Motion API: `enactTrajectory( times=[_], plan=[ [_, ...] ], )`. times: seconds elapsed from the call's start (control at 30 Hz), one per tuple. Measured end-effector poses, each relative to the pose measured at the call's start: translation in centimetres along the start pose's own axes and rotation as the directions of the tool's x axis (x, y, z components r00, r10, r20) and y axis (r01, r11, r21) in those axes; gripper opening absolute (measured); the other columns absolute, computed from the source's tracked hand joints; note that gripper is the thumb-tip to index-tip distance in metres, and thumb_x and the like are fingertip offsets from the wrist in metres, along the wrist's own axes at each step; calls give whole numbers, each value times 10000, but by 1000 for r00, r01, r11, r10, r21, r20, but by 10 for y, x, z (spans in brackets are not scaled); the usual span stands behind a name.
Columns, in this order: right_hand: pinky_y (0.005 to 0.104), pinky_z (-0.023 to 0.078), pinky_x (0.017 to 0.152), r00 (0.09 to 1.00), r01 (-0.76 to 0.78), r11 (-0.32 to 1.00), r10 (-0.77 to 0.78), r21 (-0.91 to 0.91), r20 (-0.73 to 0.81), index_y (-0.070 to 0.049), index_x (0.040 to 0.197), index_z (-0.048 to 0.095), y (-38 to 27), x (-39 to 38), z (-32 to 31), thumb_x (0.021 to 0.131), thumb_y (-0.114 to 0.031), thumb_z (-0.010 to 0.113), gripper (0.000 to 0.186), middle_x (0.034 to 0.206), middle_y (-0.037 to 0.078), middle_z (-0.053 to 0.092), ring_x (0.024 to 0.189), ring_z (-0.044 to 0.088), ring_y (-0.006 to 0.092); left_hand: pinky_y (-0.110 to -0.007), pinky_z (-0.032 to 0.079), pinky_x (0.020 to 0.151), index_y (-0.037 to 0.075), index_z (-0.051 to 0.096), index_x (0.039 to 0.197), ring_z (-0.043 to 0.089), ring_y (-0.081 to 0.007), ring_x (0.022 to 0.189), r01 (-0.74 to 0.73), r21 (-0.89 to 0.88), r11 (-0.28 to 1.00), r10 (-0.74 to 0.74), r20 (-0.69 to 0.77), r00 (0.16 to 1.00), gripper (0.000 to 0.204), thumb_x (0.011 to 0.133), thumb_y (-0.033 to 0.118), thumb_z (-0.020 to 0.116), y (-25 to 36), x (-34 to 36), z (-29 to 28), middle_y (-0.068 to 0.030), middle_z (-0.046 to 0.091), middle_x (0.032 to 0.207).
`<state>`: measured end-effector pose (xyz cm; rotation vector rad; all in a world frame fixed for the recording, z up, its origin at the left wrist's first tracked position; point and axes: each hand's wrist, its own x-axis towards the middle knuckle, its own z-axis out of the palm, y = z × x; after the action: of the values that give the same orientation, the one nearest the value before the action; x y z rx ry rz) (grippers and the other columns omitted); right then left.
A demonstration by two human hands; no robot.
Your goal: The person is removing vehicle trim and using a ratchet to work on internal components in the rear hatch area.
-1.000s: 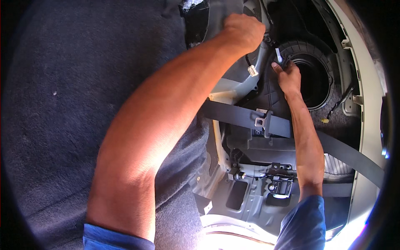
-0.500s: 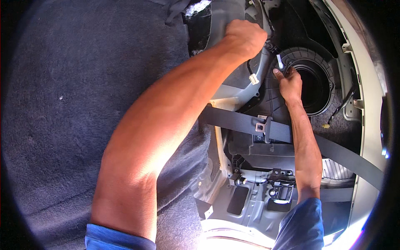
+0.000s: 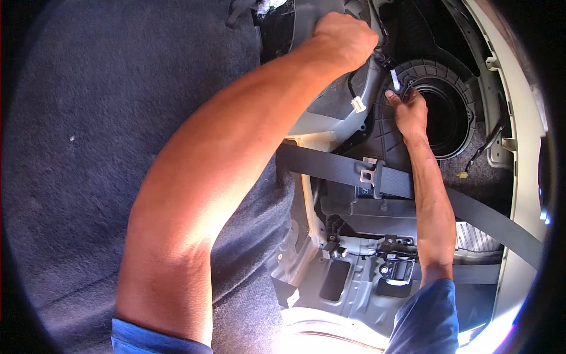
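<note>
At the top, my left hand (image 3: 348,36) is closed beside dark wiring, palm down; whatever its fingers hold is hidden. A white connector (image 3: 358,104) dangles on a black cable below it. My right hand (image 3: 410,115) has its thumb and curled fingers on the inner edge of a black plastic housing (image 3: 389,140) beside a round opening (image 3: 442,118). A small white part (image 3: 395,78) stands just above that thumb.
Dark carpet-like lining (image 3: 82,177) fills the left. A grey seat belt (image 3: 312,159) with a metal buckle crosses below my hands. Metal floor brackets (image 3: 398,269) lie lower down. A pale body edge (image 3: 516,118) runs down the right. A yellow connector (image 3: 462,175) hangs near it.
My left hand dipped slightly half a second ago and is now higher again, a little above where it began. My right hand keeps its place on the housing, with only a slight shift.
</note>
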<state>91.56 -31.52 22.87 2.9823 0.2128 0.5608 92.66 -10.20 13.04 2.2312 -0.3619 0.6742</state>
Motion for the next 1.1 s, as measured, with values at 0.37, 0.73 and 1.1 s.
enactTrajectory(
  times=[0.37,0.73,1.1],
  plan=[
    [342,467,848,999,-47,999,47,-21,-2,24,1026,638,-12,-5,-2,799,-217,731,343,984,189,689,957,661,271,-368,526,828,151,687,1107,630,-242,1077,100,-64,993,-95,73,993,283,850,142,569,1,7,-5,-50,650,1177],
    [312,458,846,1000,24,998,-23,51,-17,50,1046,626,6,2,3,804,-183,726,350,996,167,691,931,652,228,-373,512,861,152,662,1157,612,-232,1112,165,-159,973,-152,86,985,314,854,161,580,-2,10,-4,-44,630,1217],
    [305,459,815,1000,-6,988,5,153,4,52,1009,628,-4,-4,-2,801,-162,728,315,945,149,695,861,642,197,-368,520,849,148,677,1129,621,-236,1095,153,-136,979,-146,56,988,302,843,149,578,-3,5,-5,-53,638,1201]
  ],
)
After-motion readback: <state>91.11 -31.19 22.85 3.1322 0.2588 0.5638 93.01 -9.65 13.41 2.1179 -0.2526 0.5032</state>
